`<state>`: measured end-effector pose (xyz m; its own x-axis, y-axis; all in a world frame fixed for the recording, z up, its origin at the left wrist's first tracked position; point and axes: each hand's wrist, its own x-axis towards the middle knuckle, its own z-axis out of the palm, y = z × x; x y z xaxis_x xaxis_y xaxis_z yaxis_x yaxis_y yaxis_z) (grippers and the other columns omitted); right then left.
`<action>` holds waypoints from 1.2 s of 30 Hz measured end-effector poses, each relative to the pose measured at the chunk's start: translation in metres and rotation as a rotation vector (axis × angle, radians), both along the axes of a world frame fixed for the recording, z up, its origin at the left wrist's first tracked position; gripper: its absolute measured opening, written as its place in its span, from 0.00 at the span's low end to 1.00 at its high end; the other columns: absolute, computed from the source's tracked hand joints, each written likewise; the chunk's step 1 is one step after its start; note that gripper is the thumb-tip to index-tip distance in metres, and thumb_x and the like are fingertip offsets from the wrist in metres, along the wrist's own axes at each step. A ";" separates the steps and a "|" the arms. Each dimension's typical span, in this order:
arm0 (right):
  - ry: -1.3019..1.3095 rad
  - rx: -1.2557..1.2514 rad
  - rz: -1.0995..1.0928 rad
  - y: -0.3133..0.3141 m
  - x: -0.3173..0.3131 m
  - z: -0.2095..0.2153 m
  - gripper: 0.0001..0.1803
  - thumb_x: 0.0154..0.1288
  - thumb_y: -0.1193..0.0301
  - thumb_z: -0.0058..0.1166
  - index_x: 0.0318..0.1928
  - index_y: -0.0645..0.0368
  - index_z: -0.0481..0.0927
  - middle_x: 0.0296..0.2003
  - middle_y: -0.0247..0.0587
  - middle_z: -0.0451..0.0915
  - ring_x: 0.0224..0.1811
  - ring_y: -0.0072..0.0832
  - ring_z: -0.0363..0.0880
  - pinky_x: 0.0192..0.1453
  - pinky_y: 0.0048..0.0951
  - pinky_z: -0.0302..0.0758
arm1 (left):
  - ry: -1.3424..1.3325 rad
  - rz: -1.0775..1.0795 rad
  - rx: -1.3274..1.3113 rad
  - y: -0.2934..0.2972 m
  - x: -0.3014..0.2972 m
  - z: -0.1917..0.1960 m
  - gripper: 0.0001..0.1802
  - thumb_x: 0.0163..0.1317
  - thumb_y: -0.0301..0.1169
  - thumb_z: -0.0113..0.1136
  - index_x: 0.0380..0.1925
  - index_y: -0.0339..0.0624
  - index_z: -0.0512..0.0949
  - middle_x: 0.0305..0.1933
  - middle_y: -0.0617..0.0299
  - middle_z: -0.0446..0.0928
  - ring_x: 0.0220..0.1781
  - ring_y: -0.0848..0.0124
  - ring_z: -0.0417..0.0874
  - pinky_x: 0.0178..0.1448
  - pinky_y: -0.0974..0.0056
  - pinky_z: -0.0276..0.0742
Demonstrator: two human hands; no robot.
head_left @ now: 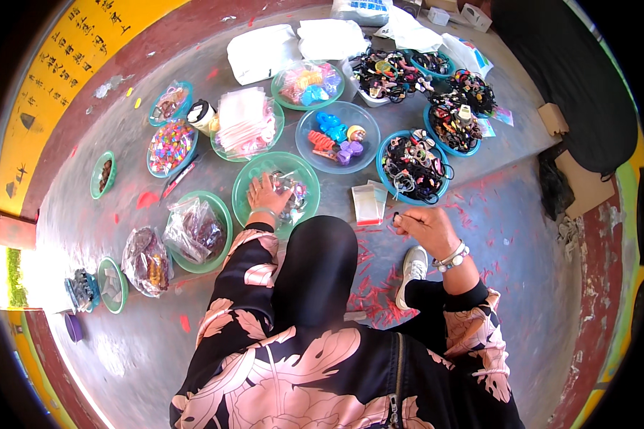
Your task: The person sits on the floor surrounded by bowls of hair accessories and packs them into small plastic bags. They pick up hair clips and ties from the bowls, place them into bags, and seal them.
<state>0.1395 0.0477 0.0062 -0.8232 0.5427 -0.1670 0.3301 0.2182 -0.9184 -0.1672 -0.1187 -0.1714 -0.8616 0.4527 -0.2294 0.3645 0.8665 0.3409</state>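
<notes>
My left hand (pixel 266 194) reaches into a green plastic basin (pixel 245 171), its fingers spread over small shiny pieces (pixel 290 189) that look wrapped in clear plastic. Off to the right, my right hand (pixel 431 227) is closed in a pinch above the floor. A tiny dark bit shows at its fingertips, too small to name. Just left of those fingertips, clear plastic packets (pixel 367 204) with a red lower edge lie on the floor. Behind my right hand stands a blue basin (pixel 383 187) heaped with dark hair ties (pixel 413 166).
Basins of hair ties (pixel 456 125), a clear bowl of colourful toy-like pieces (pixel 338 141) and a stack of clear bags (pixel 245 121) stand beyond. To the left are a bagged basin (pixel 197 232) and a red-and-white pen-like tool (pixel 179 179). Red scraps (pixel 379 300) litter the floor by my shoe (pixel 413 273).
</notes>
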 end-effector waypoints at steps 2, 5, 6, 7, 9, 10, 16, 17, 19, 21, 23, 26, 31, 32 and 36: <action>-0.013 0.032 0.014 0.002 0.003 0.001 0.11 0.58 0.69 0.53 0.27 0.66 0.79 0.19 0.37 0.78 0.22 0.19 0.74 0.26 0.21 0.69 | 0.072 -0.033 0.075 -0.002 -0.002 -0.002 0.48 0.45 0.54 0.59 0.63 0.45 0.52 0.67 0.44 0.47 0.69 0.50 0.45 0.70 0.52 0.39; 0.022 -0.004 -0.042 0.009 0.009 0.001 0.12 0.58 0.68 0.53 0.26 0.66 0.79 0.19 0.36 0.78 0.22 0.19 0.74 0.27 0.21 0.69 | 0.253 -0.087 0.205 -0.004 -0.006 -0.005 0.38 0.48 0.51 0.58 0.57 0.42 0.62 0.62 0.44 0.58 0.65 0.51 0.56 0.66 0.52 0.49; 0.044 -0.030 -0.073 0.013 0.011 0.001 0.12 0.58 0.68 0.53 0.26 0.66 0.79 0.20 0.36 0.78 0.22 0.19 0.74 0.27 0.21 0.70 | 0.294 -0.104 0.259 -0.003 -0.010 -0.006 0.36 0.49 0.50 0.57 0.55 0.42 0.65 0.59 0.44 0.61 0.63 0.51 0.59 0.65 0.52 0.52; 0.066 -0.049 -0.108 0.015 0.011 0.004 0.12 0.58 0.68 0.53 0.26 0.67 0.79 0.20 0.36 0.77 0.22 0.19 0.74 0.27 0.20 0.70 | 0.335 -0.116 0.314 -0.004 -0.014 -0.006 0.33 0.50 0.49 0.57 0.53 0.41 0.67 0.57 0.44 0.65 0.60 0.51 0.62 0.64 0.52 0.55; 0.107 -0.085 -0.201 0.023 0.016 0.011 0.13 0.58 0.68 0.52 0.26 0.67 0.79 0.21 0.36 0.77 0.23 0.19 0.74 0.28 0.20 0.71 | 0.442 -0.206 0.403 0.012 -0.014 0.013 0.22 0.53 0.48 0.53 0.35 0.38 0.76 0.35 0.46 0.75 0.41 0.50 0.74 0.48 0.52 0.68; 0.101 -0.098 -0.254 0.026 0.018 0.016 0.13 0.58 0.67 0.52 0.27 0.68 0.79 0.21 0.37 0.77 0.24 0.20 0.75 0.29 0.19 0.71 | 0.338 -0.226 0.391 0.023 -0.012 0.035 0.22 0.53 0.48 0.53 0.31 0.38 0.77 0.30 0.47 0.75 0.37 0.49 0.75 0.44 0.52 0.69; 0.173 -0.179 -0.331 0.034 0.027 0.025 0.13 0.58 0.67 0.53 0.28 0.67 0.80 0.22 0.37 0.78 0.25 0.20 0.75 0.31 0.19 0.72 | -0.110 -0.531 0.433 0.103 0.020 0.111 0.20 0.56 0.45 0.52 0.23 0.38 0.80 0.23 0.55 0.78 0.27 0.64 0.79 0.34 0.63 0.71; 0.198 -0.195 -0.325 0.034 0.027 0.022 0.13 0.58 0.67 0.53 0.28 0.67 0.80 0.22 0.37 0.78 0.25 0.20 0.75 0.31 0.19 0.72 | -0.171 -0.600 0.466 0.116 0.032 0.110 0.20 0.54 0.46 0.53 0.23 0.39 0.80 0.23 0.56 0.78 0.27 0.66 0.79 0.34 0.64 0.71; 0.191 -0.179 -0.317 0.035 0.028 0.018 0.14 0.58 0.66 0.53 0.28 0.67 0.80 0.22 0.37 0.78 0.24 0.20 0.75 0.31 0.20 0.72 | -0.072 -0.705 0.365 0.138 0.063 0.110 0.20 0.52 0.47 0.54 0.23 0.39 0.80 0.24 0.55 0.78 0.28 0.64 0.79 0.35 0.64 0.71; 0.197 -0.169 -0.305 0.037 0.032 0.015 0.14 0.59 0.66 0.53 0.28 0.67 0.80 0.22 0.38 0.78 0.24 0.20 0.75 0.31 0.20 0.72 | -0.064 -0.720 0.231 0.155 0.096 0.110 0.21 0.50 0.47 0.55 0.23 0.38 0.80 0.26 0.52 0.78 0.31 0.58 0.79 0.37 0.61 0.72; 0.204 -0.167 -0.300 0.033 0.031 0.019 0.14 0.59 0.66 0.53 0.28 0.68 0.80 0.22 0.38 0.78 0.24 0.20 0.75 0.31 0.21 0.72 | -0.052 -0.645 0.104 0.161 0.105 0.078 0.22 0.49 0.47 0.55 0.24 0.36 0.80 0.28 0.47 0.78 0.35 0.53 0.79 0.41 0.57 0.72; 0.188 -0.157 -0.317 0.034 0.037 0.022 0.14 0.59 0.66 0.53 0.28 0.67 0.80 0.21 0.39 0.79 0.24 0.21 0.75 0.31 0.21 0.73 | -0.123 -0.425 0.216 0.160 0.134 0.036 0.24 0.49 0.47 0.56 0.26 0.32 0.79 0.31 0.41 0.77 0.38 0.50 0.79 0.42 0.54 0.72; 0.235 -0.176 -0.316 0.038 0.048 0.021 0.14 0.59 0.66 0.53 0.27 0.67 0.80 0.21 0.39 0.79 0.24 0.21 0.76 0.31 0.22 0.74 | -0.547 0.084 0.061 0.119 0.140 -0.077 0.18 0.49 0.35 0.49 0.34 0.33 0.78 0.39 0.41 0.76 0.47 0.49 0.75 0.48 0.57 0.70; 0.236 -0.180 -0.318 0.038 0.049 0.019 0.14 0.58 0.66 0.53 0.27 0.67 0.80 0.21 0.39 0.79 0.24 0.21 0.76 0.31 0.22 0.74 | -0.508 0.049 0.054 0.115 0.150 -0.076 0.17 0.50 0.34 0.48 0.34 0.33 0.78 0.39 0.41 0.77 0.47 0.49 0.76 0.47 0.56 0.70; 0.253 -0.206 -0.260 0.031 0.040 0.023 0.14 0.58 0.66 0.53 0.27 0.67 0.80 0.22 0.39 0.79 0.25 0.22 0.77 0.30 0.22 0.73 | -0.658 0.392 0.245 0.106 0.140 -0.129 0.17 0.51 0.32 0.49 0.35 0.31 0.77 0.39 0.42 0.77 0.45 0.52 0.78 0.46 0.57 0.70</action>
